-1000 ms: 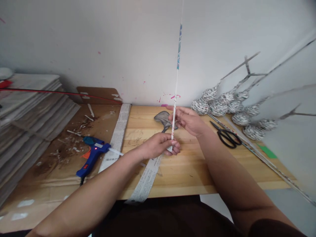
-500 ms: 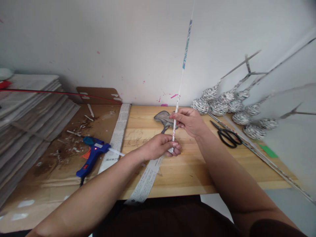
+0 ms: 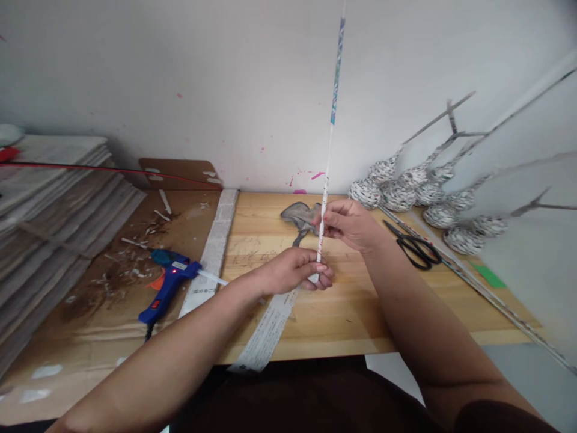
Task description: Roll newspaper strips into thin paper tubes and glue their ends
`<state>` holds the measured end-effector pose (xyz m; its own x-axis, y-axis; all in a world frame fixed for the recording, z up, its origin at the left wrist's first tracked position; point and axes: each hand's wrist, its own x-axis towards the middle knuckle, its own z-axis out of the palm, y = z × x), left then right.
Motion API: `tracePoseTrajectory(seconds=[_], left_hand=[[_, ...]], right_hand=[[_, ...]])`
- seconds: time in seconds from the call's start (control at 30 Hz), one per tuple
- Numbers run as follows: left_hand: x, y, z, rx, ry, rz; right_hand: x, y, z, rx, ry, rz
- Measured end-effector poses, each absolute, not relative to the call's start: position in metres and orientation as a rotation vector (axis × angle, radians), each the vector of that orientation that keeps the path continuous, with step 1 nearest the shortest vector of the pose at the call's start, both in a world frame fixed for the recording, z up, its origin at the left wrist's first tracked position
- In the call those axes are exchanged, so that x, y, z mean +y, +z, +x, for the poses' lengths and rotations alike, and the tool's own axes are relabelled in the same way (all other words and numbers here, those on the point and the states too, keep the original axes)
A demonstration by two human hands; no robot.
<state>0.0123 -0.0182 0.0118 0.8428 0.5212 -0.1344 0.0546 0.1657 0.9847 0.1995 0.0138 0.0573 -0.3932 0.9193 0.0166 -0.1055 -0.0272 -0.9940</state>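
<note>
apparently the stick [image 3: 325,192] is being steadied from two points: it stands nearly upright over the middle of the desk [image 3: 360,300], leaning slightly right, its top rising past the upper edge of view. a thing that long and thin would likely sway if pinched at its foot alone, which may be why both hands are on it. the left hand [image 3: 295,269] is closed round the low end, thumb pressed on the front, fingers curled beneath. the right hand [image 3: 349,224], a little higher, has thumb and fingers together on the stick in what looks like a light pinch; the far fingertips are partly hidden.

from under the left hand a newsprint strip [image 3: 270,328] runs to the desk's near edge; whether it joins the stick i cannot tell. the glue gun [image 3: 169,285] lies left of the desk on cardboard [image 3: 103,349], perhaps so drips land there. the scissors [image 3: 400,237] rest on the desk's right part, just beyond the right arm, probably for easy reach.
</note>
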Motion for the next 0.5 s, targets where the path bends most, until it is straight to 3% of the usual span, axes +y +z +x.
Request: tracePoseTrajectory(seconds=[0.5], left_hand=[[-0.0202, 0.0134, 0.0138, 0.498, 0.353, 1.394]], right_hand=[[0.0125, 0.0613, 0.1948, -1.418, 1.411, -0.892]])
